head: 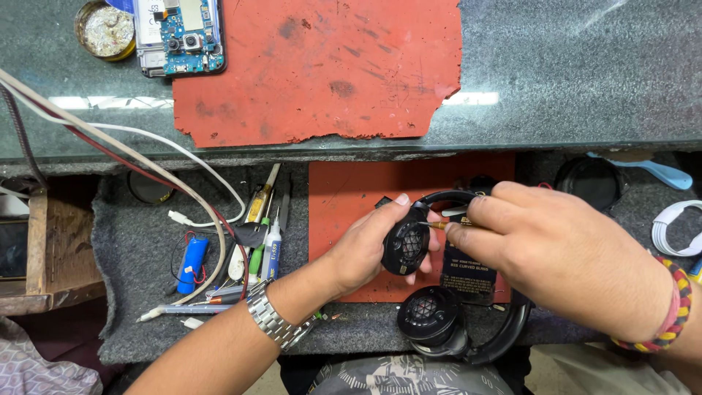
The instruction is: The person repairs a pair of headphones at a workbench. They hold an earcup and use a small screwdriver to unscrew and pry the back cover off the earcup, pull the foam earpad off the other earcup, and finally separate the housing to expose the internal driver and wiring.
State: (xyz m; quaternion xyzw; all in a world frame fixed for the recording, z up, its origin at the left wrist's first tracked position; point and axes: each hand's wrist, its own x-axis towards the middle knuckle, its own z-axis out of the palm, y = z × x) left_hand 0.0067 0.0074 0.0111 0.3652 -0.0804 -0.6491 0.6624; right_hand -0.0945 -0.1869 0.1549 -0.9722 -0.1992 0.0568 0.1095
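Headphones point(439, 322), black, over desk point(131, 241): left hand point(365, 249) grasping one earcup point(406, 247); right hand point(556, 256) pinching screwdriver point(439, 226) at it.

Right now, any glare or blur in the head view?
Head view: bright strip-light reflections on the glass counter; left hand, earcup and right hand evenly lit and sharp; dark shadow under the counter edge; slight wide-angle bowing at the frame edges.
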